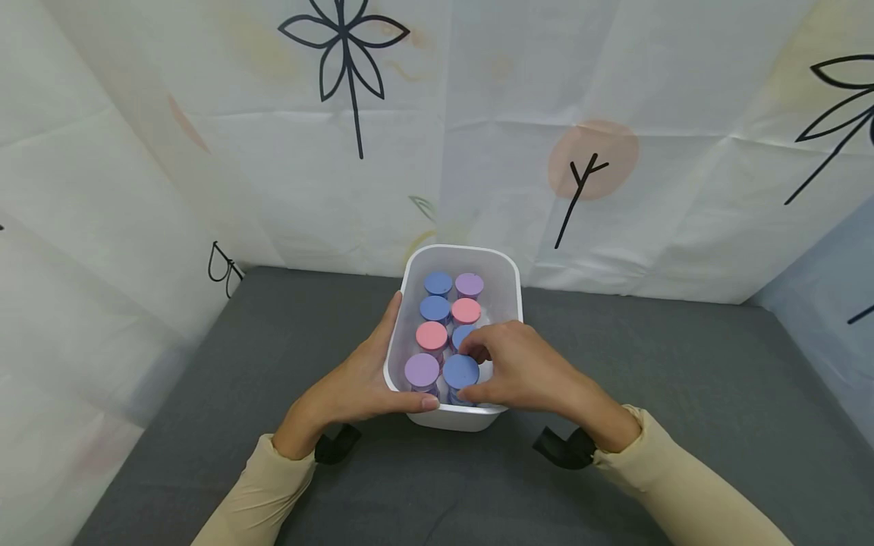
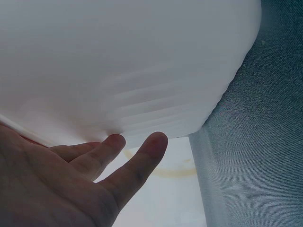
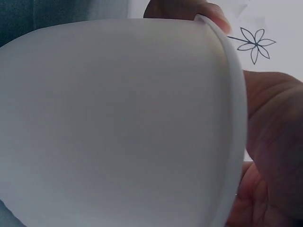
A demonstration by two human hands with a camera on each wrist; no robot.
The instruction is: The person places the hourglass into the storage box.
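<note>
A white plastic bin (image 1: 507,287) holds several small clear jars with coloured lids, in two columns. My left hand (image 1: 355,379) holds the bin's near left corner, thumb along the front rim. Its other fingers lie against the outer wall (image 2: 156,52) in the left wrist view. Reaching over the right rim, my right hand (image 1: 522,368) grips the front right jar with a blue lid (image 1: 460,371) between thumb and curled fingers. Beside that jar stands one with a purple lid (image 1: 422,370). Another blue lid (image 1: 461,334) is partly hidden by my right hand. In the right wrist view the bin wall (image 3: 118,118) hides the jars.
Farther back in the bin are pink lids (image 1: 432,335), a purple lid (image 1: 469,284) and more blue lids (image 1: 438,283). Beneath the bin is a table with a dark grey cloth (image 1: 655,379). A white patterned curtain (image 1: 478,152) hangs behind it.
</note>
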